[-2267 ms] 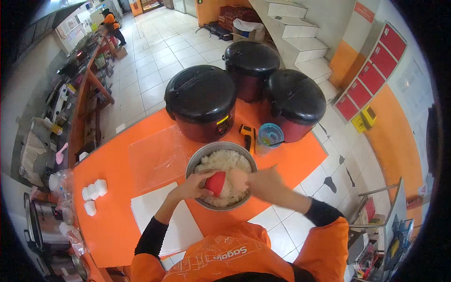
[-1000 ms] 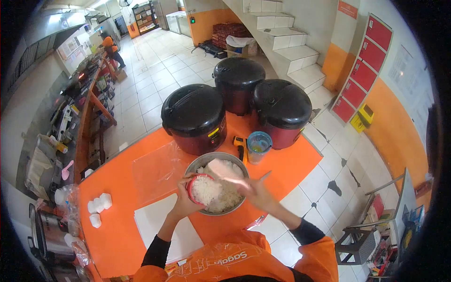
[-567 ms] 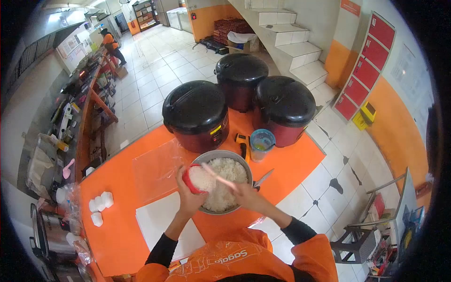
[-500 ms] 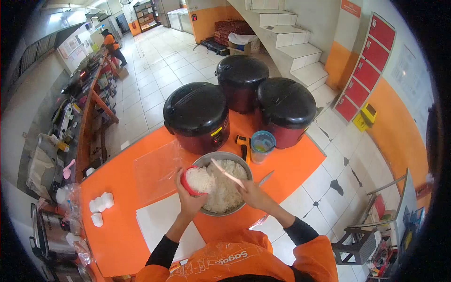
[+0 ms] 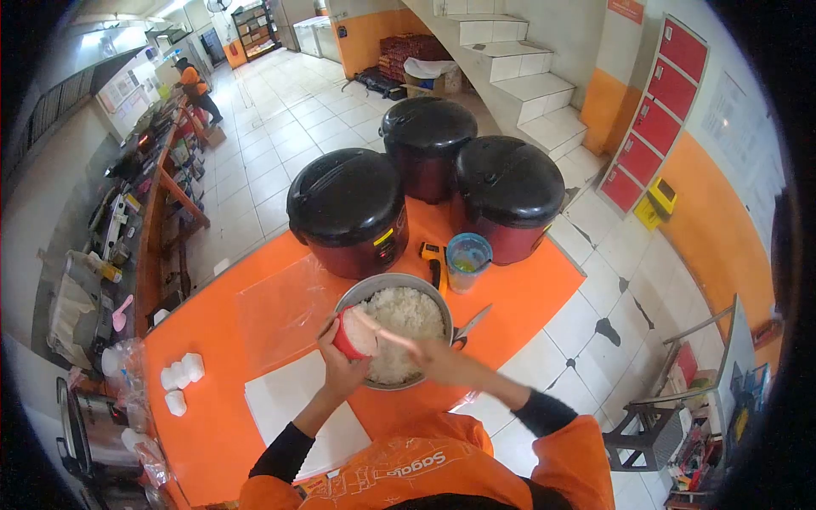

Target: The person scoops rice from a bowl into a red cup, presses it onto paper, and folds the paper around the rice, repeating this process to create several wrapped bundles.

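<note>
My left hand (image 5: 342, 371) is wrapped round a small red cup (image 5: 345, 343) filled with white rice, tilted over the left side of a round metal pot (image 5: 347, 299). Cooked rice (image 5: 404, 319) fills much of that pot. In my closed right hand (image 5: 439, 364) is a pink rice paddle (image 5: 393, 337). Its blade lies across the mouth of the cup, against the rice there. Just right of the pot, partly hidden, is a pair of scissors (image 5: 478, 321). Behind the pot stand a blue translucent cup (image 5: 467, 263) and a yellow-and-black handheld device (image 5: 434, 257).
Three dark red rice cookers with black lids (image 5: 347, 204) stand at the table's far end. White paper (image 5: 293, 408), a clear plastic sheet (image 5: 285, 302) and several white wrapped lumps (image 5: 182, 372) lie on the orange table (image 5: 212, 442). A person (image 5: 195, 89) stands far left by a counter.
The paddle has moved left from over the pot onto the mouth of the cup. Rice heaped above the cup's rim now looks more level. The view has shifted slightly.
</note>
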A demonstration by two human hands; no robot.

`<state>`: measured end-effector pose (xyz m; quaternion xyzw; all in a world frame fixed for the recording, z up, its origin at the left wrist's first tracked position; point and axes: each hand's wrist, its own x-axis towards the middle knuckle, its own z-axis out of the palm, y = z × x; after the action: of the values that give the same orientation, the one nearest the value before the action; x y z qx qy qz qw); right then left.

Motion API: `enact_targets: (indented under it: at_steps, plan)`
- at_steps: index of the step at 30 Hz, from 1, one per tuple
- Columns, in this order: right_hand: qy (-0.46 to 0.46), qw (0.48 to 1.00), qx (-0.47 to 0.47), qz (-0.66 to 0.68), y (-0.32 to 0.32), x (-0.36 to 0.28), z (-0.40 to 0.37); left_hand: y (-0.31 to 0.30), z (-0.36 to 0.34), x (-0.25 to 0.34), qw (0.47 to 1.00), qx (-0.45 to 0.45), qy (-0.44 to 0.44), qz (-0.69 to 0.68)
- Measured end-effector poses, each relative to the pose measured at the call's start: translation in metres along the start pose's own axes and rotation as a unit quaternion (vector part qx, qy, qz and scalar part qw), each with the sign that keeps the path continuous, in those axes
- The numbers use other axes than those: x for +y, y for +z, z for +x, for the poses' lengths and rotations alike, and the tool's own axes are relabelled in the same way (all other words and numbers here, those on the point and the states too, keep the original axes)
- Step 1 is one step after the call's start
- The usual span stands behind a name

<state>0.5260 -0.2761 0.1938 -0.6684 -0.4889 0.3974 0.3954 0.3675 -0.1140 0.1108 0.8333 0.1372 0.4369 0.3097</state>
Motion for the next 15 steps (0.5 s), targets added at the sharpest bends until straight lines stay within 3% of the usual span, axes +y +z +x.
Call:
enact_targets:
  at_steps: [3, 5, 7, 8, 9, 12, 13, 14, 15]
  plan:
    - [0.035, 0.999, 0.013, -0.026, -0.023, -0.003, 0.007, -0.005, -0.001, -0.009, 0.999, -0.017, 0.049, -0.016]
    - [-0.020, 0.994, -0.001, -0.108, 0.037, 0.037, 0.014, -0.003, -0.002, -0.015, 0.999, -0.047, 0.012, -0.022]
    - [0.016, 0.992, -0.023, -0.125, 0.051, 0.014, 0.002, -0.005, 0.000, -0.011, 0.997, -0.070, 0.017, 0.026]
    - [0.108, 0.985, -0.055, -0.121, 0.044, -0.008, -0.005, -0.007, 0.005, -0.005, 0.993, -0.077, 0.044, 0.075]
    - [0.094, 0.989, -0.052, -0.098, 0.043, -0.008, -0.003, -0.009, 0.004, 0.001, 0.986, -0.087, 0.066, 0.124]
    - [0.062, 0.995, -0.060, -0.051, 0.022, -0.002, 0.012, -0.019, 0.008, -0.012, 0.990, -0.134, -0.022, 0.029]
    - [0.061, 0.994, -0.082, -0.044, 0.003, 0.000, 0.017, -0.015, 0.003, -0.019, 0.988, -0.092, -0.075, -0.095]
    - [0.059, 0.992, -0.102, -0.037, -0.008, 0.001, 0.019, -0.014, -0.002, -0.023, 0.992, -0.069, -0.059, -0.084]
    - [0.022, 0.997, -0.056, -0.054, -0.010, -0.002, 0.016, -0.014, 0.004, -0.018, 0.996, -0.046, -0.039, -0.073]
